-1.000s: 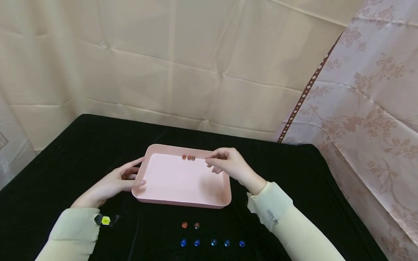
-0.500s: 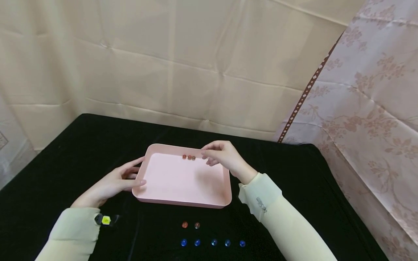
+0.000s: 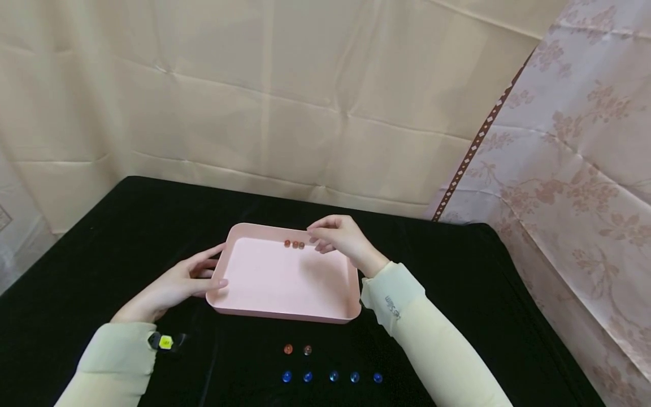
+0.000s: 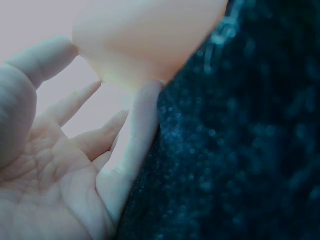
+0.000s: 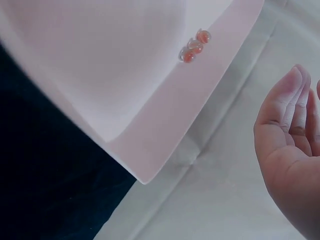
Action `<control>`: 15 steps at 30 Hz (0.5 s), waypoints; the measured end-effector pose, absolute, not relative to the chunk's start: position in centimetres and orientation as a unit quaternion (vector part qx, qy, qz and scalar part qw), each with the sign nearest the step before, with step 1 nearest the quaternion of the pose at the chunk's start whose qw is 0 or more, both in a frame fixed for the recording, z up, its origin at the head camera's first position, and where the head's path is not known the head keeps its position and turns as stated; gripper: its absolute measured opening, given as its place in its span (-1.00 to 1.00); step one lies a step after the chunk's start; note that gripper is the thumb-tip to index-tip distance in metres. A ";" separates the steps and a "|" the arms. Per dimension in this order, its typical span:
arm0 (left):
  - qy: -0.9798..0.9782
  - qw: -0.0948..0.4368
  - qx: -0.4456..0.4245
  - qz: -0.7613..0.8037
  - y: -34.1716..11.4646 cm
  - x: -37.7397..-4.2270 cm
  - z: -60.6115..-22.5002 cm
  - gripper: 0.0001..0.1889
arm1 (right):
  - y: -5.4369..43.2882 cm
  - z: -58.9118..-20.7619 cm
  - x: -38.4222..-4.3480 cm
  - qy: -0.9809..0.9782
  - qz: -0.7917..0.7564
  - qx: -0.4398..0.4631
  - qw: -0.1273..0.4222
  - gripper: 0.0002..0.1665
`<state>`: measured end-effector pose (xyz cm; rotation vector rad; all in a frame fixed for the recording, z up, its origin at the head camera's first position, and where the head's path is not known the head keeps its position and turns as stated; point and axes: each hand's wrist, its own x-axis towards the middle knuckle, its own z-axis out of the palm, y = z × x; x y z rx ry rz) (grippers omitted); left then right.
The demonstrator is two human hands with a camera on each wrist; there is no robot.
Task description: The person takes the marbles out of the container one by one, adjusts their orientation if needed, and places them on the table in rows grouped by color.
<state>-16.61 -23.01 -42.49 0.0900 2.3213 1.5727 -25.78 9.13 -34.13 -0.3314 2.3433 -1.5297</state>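
Above the far right part of a pale pink, round-cornered rectangular tray (image 3: 274,282), the right hand (image 3: 343,238) hangs near three small clear-and-orange marbles (image 3: 295,245).
The left hand (image 3: 178,282) grips the tray's left side, thumb over the rim; best keep that hold still, since a tilt could roll the marbles. Right fingertips should stay low and move gently beside the row; they are bent together, but whether they pinch anything I cannot tell. Glossy and swirled, the three lie close together inside the far wall. Two orange-tinted round marbles (image 3: 288,349) and five blue glassy marbles (image 3: 333,376) sit outside on the black cloth-covered surface (image 3: 458,271).
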 end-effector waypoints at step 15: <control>0.816 0.167 0.023 0.553 -22.9 -16.6 -42.4 -0.07 | 8.0 -35.9 -27.3 0.813 -0.552 -0.091 0.164 -0.74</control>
